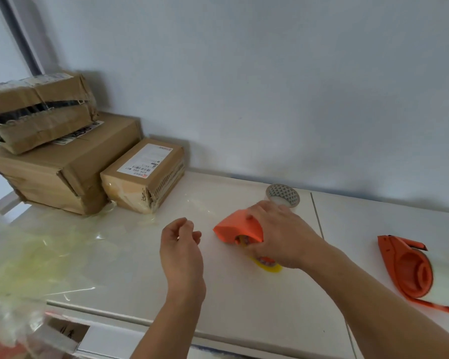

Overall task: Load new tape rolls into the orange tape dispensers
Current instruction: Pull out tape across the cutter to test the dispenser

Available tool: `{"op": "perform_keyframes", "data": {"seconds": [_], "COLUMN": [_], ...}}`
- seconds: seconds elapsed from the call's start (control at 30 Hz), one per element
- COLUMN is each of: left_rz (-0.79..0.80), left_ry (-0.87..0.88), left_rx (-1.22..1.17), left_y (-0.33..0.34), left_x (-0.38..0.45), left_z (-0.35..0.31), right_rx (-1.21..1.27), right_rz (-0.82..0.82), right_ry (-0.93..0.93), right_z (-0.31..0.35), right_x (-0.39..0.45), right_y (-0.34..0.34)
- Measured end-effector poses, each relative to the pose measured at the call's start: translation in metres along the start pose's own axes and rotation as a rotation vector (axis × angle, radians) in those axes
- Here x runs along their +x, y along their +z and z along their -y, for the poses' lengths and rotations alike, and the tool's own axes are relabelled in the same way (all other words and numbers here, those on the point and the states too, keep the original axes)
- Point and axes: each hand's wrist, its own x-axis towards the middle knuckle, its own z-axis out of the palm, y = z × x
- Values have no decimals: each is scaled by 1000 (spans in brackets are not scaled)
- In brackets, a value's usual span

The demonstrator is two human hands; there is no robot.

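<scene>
At the centre of the frame, on the white table (pixel 244 301), the right hand (pixel 283 237) grips an orange tape dispenser (pixel 237 228) with a yellowish tape roll (pixel 268 266) in it. The left hand (pixel 182 244) hovers just left, fingers loosely curled, holding nothing. A second orange dispenser (pixel 410 270) lies at right, a spare tape roll (pixel 283 195) behind, cardboard boxes (pixel 62 161) upper left.

3 cardboard boxes (pixel 62 161) stacked left on the white table (pixel 244 294)
</scene>
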Motion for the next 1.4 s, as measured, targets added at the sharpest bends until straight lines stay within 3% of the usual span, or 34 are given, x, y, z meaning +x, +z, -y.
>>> {"op": "perform_keyframes", "data": {"seconds": [0.13,0.27,0.33,0.47,0.9,1.4], "left_rz": [87,278,275,250,319,375], "left_ry": [33,250,342,465,627,592], "left_rx": [130,673,886,1074,1200,1188], "left_y": [0,4,7,9,1,-3], "left_x": [3,12,17,28,34,29], "left_z": [-1,0,0,1,8,10], "right_rx": [-11,-54,-77,-57,-152,-106], "right_rz": [182,209,234,261,353,437], "right_ry": [82,128,151,191,189,261], "right_z": [8,17,21,28,40,35], "right_x": [3,12,16,23,29,8], "right_y": [-12,-18,-20,-25,-37,-43]}}
